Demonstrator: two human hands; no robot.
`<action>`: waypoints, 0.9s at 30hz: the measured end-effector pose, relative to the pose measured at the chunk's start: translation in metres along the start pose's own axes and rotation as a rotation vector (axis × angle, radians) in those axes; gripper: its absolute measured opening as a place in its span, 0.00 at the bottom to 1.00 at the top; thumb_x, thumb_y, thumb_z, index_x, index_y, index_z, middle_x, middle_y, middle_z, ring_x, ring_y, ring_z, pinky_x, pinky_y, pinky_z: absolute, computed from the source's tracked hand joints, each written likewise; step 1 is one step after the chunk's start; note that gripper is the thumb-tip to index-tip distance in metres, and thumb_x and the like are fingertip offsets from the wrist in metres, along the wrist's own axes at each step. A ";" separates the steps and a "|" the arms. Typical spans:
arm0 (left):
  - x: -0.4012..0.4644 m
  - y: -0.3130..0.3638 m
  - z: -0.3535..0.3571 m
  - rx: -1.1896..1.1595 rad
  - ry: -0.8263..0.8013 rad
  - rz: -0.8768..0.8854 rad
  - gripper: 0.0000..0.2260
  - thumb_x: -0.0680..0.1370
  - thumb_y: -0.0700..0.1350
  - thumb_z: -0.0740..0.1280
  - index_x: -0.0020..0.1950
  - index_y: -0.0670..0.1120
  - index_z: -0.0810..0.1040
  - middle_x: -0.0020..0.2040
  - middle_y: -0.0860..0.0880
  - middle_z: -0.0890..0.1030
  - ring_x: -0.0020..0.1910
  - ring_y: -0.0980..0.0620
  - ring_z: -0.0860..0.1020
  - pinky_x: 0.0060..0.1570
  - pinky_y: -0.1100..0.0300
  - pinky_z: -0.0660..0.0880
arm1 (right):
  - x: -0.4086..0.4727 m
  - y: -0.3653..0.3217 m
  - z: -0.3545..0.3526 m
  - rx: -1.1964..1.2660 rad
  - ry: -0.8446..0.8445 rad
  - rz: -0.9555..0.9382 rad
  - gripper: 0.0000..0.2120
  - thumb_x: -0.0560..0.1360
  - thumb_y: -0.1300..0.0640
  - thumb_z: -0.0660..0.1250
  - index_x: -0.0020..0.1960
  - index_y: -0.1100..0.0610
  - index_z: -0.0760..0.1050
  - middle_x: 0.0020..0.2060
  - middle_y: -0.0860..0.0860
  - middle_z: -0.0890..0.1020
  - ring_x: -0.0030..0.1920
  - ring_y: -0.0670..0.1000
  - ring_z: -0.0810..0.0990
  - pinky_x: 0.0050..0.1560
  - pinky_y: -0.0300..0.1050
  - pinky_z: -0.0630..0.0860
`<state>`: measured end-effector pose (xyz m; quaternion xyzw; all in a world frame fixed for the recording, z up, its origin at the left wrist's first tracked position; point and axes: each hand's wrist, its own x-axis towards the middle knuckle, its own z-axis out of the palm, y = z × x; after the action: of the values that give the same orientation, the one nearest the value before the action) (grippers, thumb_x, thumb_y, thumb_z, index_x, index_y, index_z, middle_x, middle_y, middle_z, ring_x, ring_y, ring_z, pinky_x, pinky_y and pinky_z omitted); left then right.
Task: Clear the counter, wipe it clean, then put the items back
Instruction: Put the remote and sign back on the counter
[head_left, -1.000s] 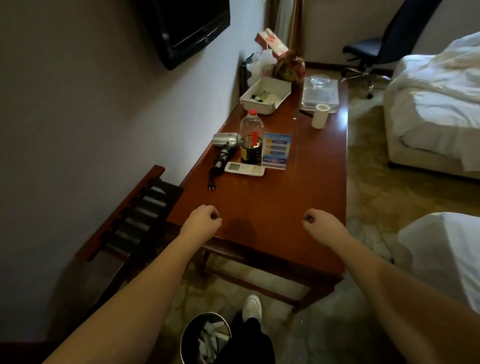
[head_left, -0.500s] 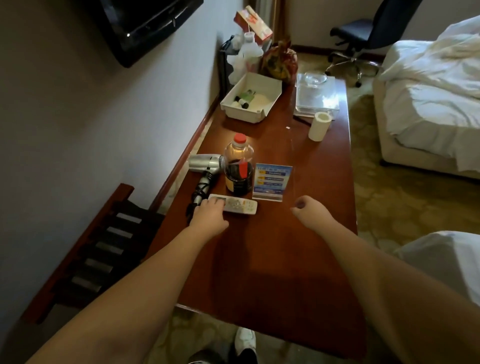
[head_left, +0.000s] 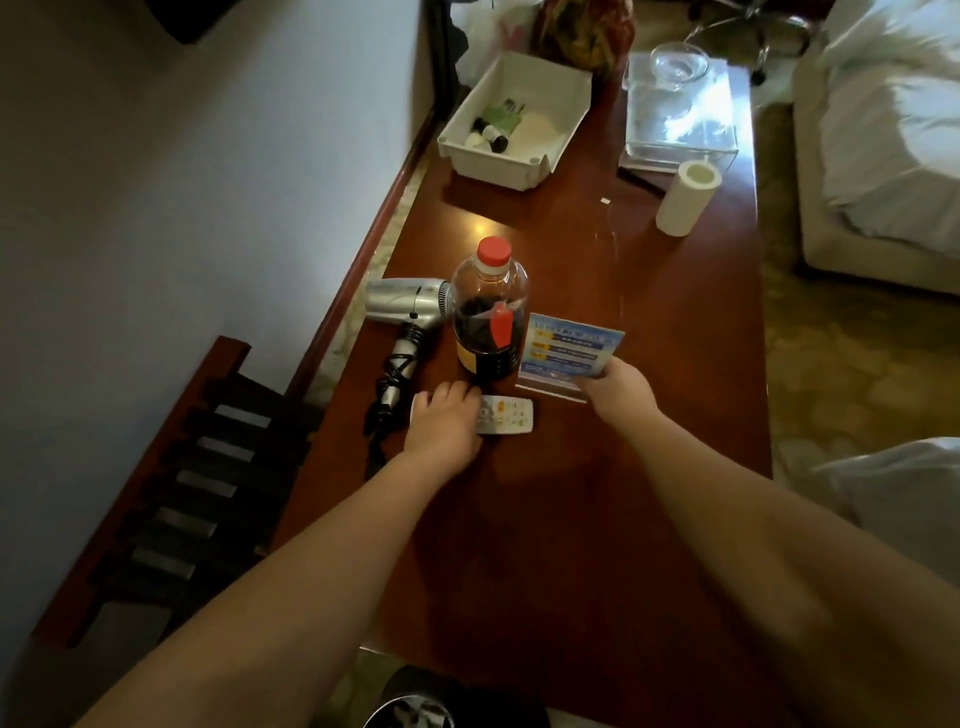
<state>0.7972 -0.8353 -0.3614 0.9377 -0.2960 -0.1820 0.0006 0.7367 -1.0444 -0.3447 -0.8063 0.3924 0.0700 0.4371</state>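
Two hands are shown at the first step of clearing. From left to right: hair dryer (head_left: 410, 307), left hand (head_left: 442, 427) curled over the white remote (head_left: 506, 414), cola bottle (head_left: 489, 317), then the right hand (head_left: 622, 391) pinching the blue card stand (head_left: 569, 349). Nothing is judged removed from the counter (head_left: 571, 519); tray (head_left: 514, 119) and paper roll (head_left: 687, 197) remain, wiping not begun.
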 end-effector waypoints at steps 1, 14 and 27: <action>0.000 0.001 0.002 -0.015 -0.002 -0.016 0.27 0.77 0.50 0.64 0.74 0.48 0.62 0.70 0.47 0.66 0.70 0.45 0.62 0.68 0.48 0.57 | -0.002 0.003 0.002 -0.029 0.006 0.016 0.07 0.77 0.56 0.66 0.55 0.51 0.76 0.44 0.46 0.80 0.38 0.46 0.77 0.32 0.38 0.70; -0.056 0.022 0.020 -0.267 0.014 -0.178 0.21 0.75 0.54 0.66 0.64 0.46 0.71 0.63 0.46 0.72 0.62 0.46 0.69 0.61 0.53 0.66 | -0.053 0.062 0.006 -0.133 0.079 0.011 0.06 0.76 0.56 0.67 0.52 0.51 0.76 0.47 0.45 0.79 0.45 0.44 0.76 0.43 0.40 0.73; -0.225 0.055 0.012 -0.691 0.128 -0.414 0.31 0.74 0.58 0.71 0.71 0.45 0.68 0.60 0.51 0.71 0.56 0.55 0.72 0.50 0.60 0.74 | -0.183 0.112 -0.025 0.082 -0.157 -0.079 0.07 0.78 0.54 0.65 0.55 0.48 0.73 0.44 0.47 0.81 0.29 0.46 0.74 0.27 0.38 0.70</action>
<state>0.5920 -0.7548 -0.2902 0.9315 -0.0216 -0.2082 0.2974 0.5283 -0.9932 -0.3185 -0.7946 0.3274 0.0995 0.5015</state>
